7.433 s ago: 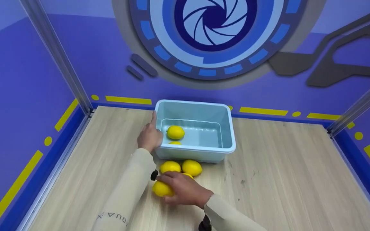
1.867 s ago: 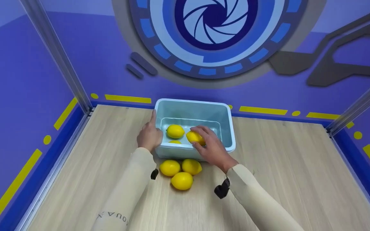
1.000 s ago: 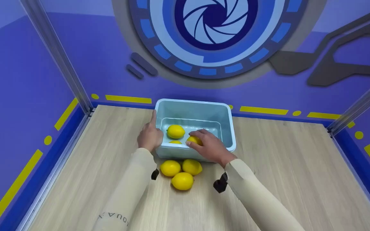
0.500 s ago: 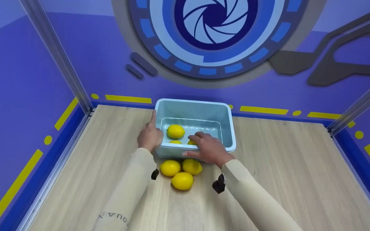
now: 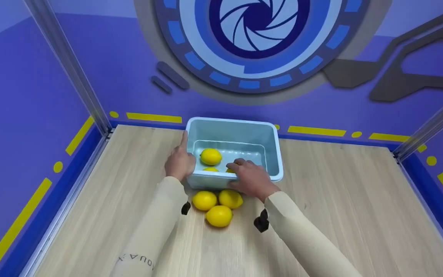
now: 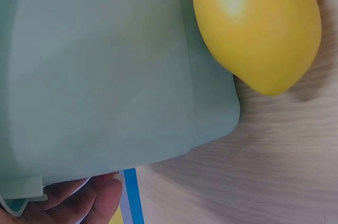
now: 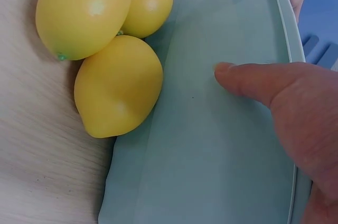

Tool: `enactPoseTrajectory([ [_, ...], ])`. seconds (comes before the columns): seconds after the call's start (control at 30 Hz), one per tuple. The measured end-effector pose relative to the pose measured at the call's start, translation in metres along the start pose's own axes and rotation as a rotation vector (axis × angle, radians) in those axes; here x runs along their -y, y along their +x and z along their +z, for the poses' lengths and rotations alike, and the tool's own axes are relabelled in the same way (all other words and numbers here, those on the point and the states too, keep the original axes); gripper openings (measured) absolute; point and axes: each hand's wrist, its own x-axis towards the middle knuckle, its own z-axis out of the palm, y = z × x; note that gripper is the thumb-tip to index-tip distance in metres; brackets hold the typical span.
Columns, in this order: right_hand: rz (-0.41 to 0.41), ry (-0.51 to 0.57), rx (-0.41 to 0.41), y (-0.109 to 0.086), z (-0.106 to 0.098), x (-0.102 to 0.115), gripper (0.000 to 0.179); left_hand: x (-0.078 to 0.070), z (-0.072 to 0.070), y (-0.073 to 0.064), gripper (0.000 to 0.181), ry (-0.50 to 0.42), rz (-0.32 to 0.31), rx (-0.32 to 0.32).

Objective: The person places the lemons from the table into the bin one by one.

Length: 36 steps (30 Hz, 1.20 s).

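Observation:
A light blue plastic bin (image 5: 240,134) stands near the back wall in the head view. My left hand (image 5: 179,163) grips its left rim, index finger stretched along the edge; fingers (image 6: 90,203) show beneath the rim in the left wrist view. My right hand (image 5: 253,179) straddles the front rim. Its thumb (image 7: 248,78) lies against the outer front wall, while the other fingers reach inside over a lemon (image 5: 229,170), mostly hidden. Two more lemons are inside, one lemon (image 5: 210,156) in full sight and another lemon (image 5: 210,169) partly behind the front wall.
Before the bin, three lemons (image 5: 219,216) lie clustered on the wooden tabletop (image 5: 321,215); one lemon (image 7: 119,86) sits right beside its front wall. Blue printed panels (image 5: 129,69) enclose the table at the back and sides.
My right hand took a lemon from the table into the bin, then loosened on it. Its thumb came outside over the front rim and drew in against the wall. The left hand stayed put.

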Motion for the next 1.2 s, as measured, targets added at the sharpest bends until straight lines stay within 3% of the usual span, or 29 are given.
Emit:
enactPoseTrajectory([
  [0.4, -0.041, 0.02, -0.041, 0.0, 0.002, -0.003, 0.044, 0.0, 0.001, 0.001, 0.074, -0.005, -0.009, 0.007],
  [0.63, -0.038, 0.105, -0.062, 0.0, 0.002, -0.004, 0.039, -0.001, 0.0, -0.001, 0.075, -0.005, -0.001, 0.004],
  [1.2, -0.112, 0.158, -0.125, -0.012, -0.001, -0.002, 0.049, -0.003, 0.0, 0.001, 0.073, -0.011, -0.023, 0.01],
])
